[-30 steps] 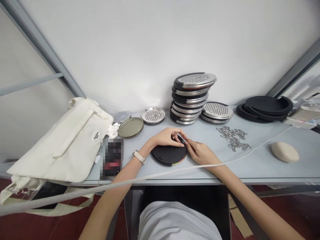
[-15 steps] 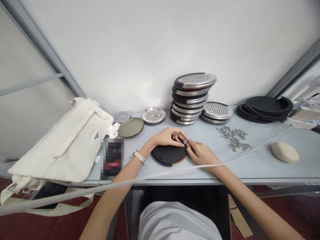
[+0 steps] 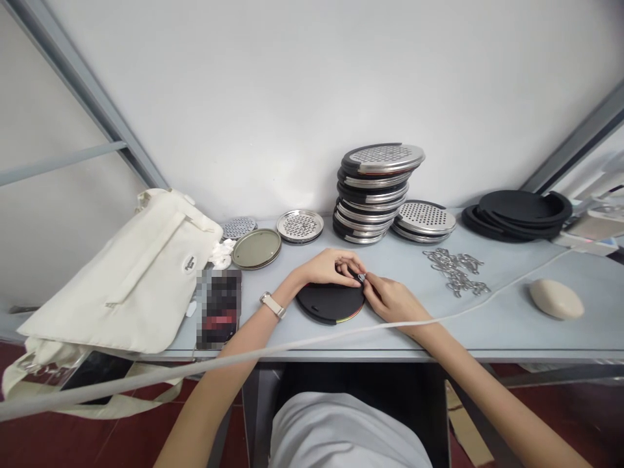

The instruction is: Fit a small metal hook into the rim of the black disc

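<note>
A round black disc (image 3: 326, 303) lies on the table in front of me, with thin coloured layers showing along its lower right edge. Curved over its far side, my left hand (image 3: 334, 267) grips the rim, fingers closed around the upper right edge. Across from it, my right hand (image 3: 390, 296) pinches a small shiny metal piece (image 3: 361, 277) at that same spot on the rim. Most of this piece is hidden by fingertips. It looks like the loose metal hooks (image 3: 455, 270) heaped to the right.
Behind my hands stands a tall stack of grater discs with black rims (image 3: 373, 195), beside a shorter stack (image 3: 424, 218). Black round covers (image 3: 519, 211), a beige mouse-shaped object (image 3: 556, 299), olive lids (image 3: 257, 248) and a white bag (image 3: 131, 279) surround the workspace. A white cable (image 3: 312, 342) crosses in front.
</note>
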The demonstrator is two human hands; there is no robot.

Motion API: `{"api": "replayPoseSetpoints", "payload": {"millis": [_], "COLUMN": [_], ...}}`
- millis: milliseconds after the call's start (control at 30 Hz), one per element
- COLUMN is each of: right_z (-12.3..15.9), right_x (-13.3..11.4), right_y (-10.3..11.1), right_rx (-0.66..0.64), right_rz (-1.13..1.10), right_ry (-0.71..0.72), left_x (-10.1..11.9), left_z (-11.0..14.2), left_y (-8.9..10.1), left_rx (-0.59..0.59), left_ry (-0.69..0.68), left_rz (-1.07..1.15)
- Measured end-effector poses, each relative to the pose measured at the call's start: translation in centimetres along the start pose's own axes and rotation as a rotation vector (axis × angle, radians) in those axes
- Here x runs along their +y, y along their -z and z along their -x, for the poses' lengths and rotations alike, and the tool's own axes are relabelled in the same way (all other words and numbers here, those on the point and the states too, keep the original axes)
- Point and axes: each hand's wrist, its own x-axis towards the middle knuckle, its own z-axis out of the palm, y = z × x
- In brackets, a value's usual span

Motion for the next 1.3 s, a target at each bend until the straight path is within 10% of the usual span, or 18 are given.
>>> {"api": "replayPoseSetpoints", "payload": {"millis": [1300], "right_z": [-0.01], "right_x": [0.10], "right_y": [-0.40], "right_rx": [0.099], "right_rz": [0.030], "right_ry": [-0.068], "left_x": [0.32], "left_z": [0.04], "left_y": [-0.13], "left_rx": [0.012], "left_ry": [0.041], "left_rz": [0.023]}}
